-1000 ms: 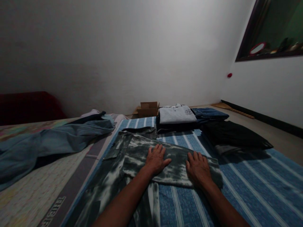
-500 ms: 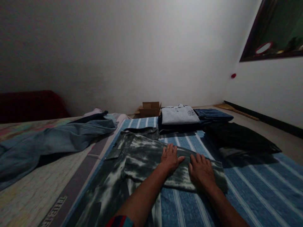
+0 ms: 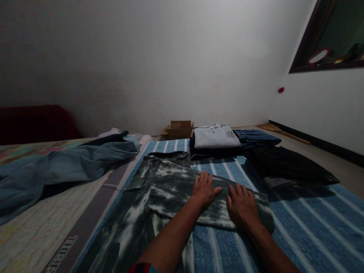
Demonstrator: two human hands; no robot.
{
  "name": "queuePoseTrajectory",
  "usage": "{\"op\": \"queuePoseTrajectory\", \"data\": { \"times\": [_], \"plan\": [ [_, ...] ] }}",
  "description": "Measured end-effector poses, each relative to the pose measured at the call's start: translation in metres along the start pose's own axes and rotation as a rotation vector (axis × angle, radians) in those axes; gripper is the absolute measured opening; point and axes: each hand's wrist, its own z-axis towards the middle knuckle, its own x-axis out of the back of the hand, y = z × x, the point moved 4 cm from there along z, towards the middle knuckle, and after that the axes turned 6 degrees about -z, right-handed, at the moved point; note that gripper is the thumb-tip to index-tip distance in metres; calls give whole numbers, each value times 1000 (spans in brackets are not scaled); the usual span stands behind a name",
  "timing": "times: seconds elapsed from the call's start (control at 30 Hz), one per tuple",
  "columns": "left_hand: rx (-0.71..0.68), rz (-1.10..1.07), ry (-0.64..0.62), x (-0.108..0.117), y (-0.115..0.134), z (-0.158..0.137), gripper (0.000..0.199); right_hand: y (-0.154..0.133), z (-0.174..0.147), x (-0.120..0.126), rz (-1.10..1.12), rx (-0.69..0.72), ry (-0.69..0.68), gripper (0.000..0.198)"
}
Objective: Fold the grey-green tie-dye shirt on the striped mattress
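Note:
A dark green and white tie-dyed garment with a flap pocket lies spread before me. One long section, a sleeve or a leg, extends across to the right. On the middle of this section rests my left hand, palm down with the fingers extended and thumb out. My right hand lies flat nearer the section's right end, its fingers slightly spread. Both hands press on the cloth without gripping it. My forearms hide part of the garment's near side.
Beneath is a blue striped sheet. Behind sit a folded grey shirt, folded jeans and folded black clothing. Light blue denim lies loose at left. A cardboard box stands by the wall.
Both hands stay flat in the same places on the tie-dyed garment. The camera view has shifted very slightly.

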Motion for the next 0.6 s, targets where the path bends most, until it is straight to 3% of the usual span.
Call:
{"op": "queuePoseTrajectory", "data": {
  "times": [0.6],
  "plan": [
    [6,8,-5,4,3,-3,76,0,1,1,-7,-7,3,48]
  ]
}}
